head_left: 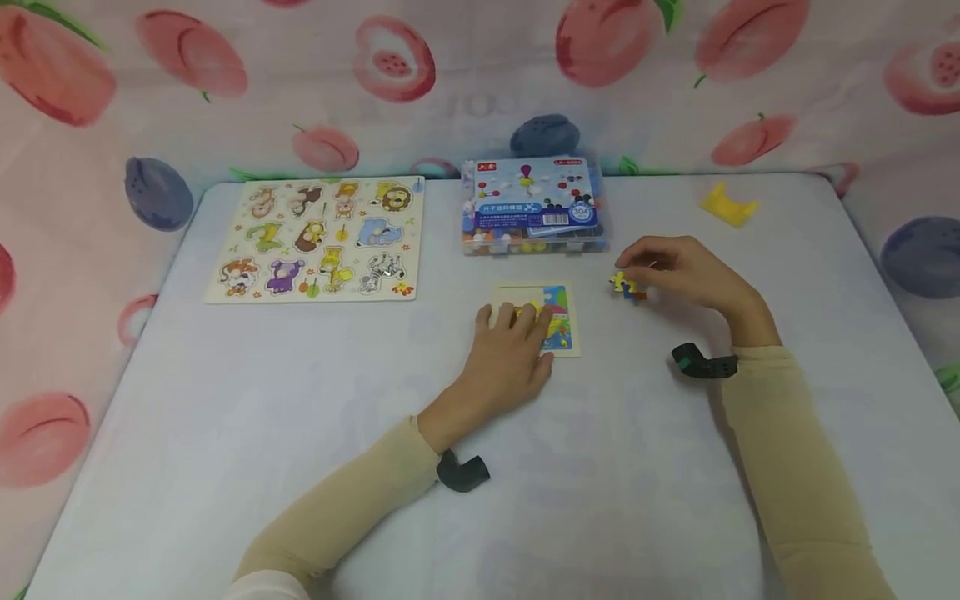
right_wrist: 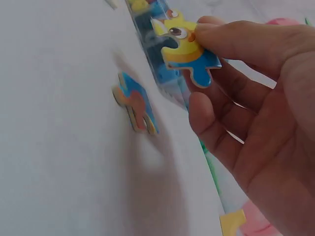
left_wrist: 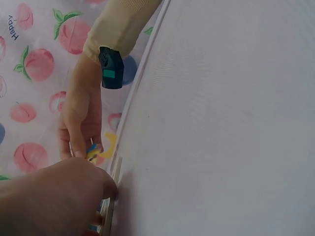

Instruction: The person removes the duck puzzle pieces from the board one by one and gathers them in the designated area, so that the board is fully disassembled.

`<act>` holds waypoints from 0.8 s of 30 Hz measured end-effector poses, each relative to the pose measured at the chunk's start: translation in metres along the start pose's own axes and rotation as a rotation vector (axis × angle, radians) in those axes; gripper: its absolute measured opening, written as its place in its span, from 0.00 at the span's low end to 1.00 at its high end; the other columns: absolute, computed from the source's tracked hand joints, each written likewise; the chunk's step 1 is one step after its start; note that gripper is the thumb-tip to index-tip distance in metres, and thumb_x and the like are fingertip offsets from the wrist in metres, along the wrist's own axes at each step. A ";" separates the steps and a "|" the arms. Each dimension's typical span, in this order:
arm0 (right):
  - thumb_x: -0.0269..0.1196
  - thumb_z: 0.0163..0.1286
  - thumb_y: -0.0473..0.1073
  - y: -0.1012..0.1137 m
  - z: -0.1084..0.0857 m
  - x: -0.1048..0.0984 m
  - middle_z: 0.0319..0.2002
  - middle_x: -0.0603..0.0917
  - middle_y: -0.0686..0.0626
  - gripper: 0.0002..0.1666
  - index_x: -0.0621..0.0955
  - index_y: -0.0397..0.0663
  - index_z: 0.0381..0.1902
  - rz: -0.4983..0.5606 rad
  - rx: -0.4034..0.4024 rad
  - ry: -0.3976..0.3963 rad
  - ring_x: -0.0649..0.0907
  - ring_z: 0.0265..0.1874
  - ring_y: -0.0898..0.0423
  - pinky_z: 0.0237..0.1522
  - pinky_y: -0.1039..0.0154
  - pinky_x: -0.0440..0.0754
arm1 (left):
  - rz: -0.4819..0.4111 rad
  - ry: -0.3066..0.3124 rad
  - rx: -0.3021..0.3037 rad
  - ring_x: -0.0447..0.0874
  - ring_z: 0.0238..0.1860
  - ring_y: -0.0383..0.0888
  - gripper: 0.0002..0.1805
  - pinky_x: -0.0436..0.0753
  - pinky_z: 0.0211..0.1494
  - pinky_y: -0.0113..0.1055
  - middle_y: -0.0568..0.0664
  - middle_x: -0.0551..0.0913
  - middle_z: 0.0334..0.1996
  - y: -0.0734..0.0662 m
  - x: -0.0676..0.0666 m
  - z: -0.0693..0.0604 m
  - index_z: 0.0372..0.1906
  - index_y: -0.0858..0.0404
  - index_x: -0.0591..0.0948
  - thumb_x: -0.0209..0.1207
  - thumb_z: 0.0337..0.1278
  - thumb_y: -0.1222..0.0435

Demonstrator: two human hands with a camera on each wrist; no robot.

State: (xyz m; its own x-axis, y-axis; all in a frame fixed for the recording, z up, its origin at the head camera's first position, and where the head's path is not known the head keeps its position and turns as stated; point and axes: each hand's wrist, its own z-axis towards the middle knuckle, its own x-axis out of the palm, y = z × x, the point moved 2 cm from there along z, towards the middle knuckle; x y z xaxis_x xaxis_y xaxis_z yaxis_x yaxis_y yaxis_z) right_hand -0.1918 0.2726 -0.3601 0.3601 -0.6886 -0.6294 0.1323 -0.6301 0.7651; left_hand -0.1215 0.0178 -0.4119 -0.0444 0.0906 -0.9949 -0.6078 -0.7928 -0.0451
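A small square jigsaw puzzle with a pale wooden frame (head_left: 575, 325) lies on the table, showing a colourful picture on its right side. My left hand (head_left: 506, 362) rests on it with spread fingers, hiding much of the picture. To the right of the frame, my right hand (head_left: 686, 271) pinches a puzzle piece (right_wrist: 184, 46) between thumb and fingers; the piece is yellow and blue with a printed eye. Below it, a second puzzle piece (right_wrist: 137, 103), blue and orange-brown, lies on the table.
A wooden animal peg board (head_left: 315, 242) lies at the back left. Behind the puzzle sits a clear plastic box (head_left: 534, 204) with a printed label and colourful parts inside. A yellow bracket-shaped piece (head_left: 727, 206) lies at the back right. Fruit-printed cloth (head_left: 465, 125) hangs behind the table.
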 end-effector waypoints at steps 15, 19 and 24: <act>0.59 0.68 0.43 -0.053 -0.010 -0.027 0.39 0.80 0.52 0.11 0.79 0.49 0.48 -0.049 0.056 0.011 0.75 0.37 0.61 0.38 0.74 0.73 | -0.044 0.056 0.009 0.65 0.56 0.48 0.32 0.66 0.61 0.53 0.50 0.71 0.57 0.004 -0.007 -0.001 0.71 0.56 0.62 0.46 0.66 0.48; 0.59 0.68 0.49 -0.061 -0.014 -0.031 0.39 0.81 0.52 0.13 0.80 0.51 0.47 -0.111 0.137 0.008 0.76 0.36 0.61 0.37 0.74 0.73 | -0.055 0.060 0.029 0.65 0.56 0.48 0.32 0.66 0.62 0.52 0.50 0.70 0.58 0.006 -0.009 -0.003 0.71 0.56 0.62 0.46 0.66 0.49; 0.58 0.68 0.53 -0.066 -0.017 -0.034 0.38 0.80 0.51 0.15 0.81 0.53 0.46 -0.141 0.184 0.008 0.76 0.34 0.59 0.35 0.71 0.74 | -0.071 0.072 0.037 0.64 0.58 0.49 0.32 0.65 0.63 0.53 0.51 0.69 0.59 0.008 -0.011 -0.005 0.71 0.56 0.62 0.47 0.66 0.49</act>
State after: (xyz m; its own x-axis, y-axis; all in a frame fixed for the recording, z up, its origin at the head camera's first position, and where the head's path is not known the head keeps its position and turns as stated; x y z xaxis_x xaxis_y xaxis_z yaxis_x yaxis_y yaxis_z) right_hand -0.1976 0.3438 -0.3873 0.3571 -0.5867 -0.7268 0.0118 -0.7753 0.6315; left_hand -0.1219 0.0078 -0.4015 0.0561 0.1017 -0.9932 -0.6364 -0.7629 -0.1141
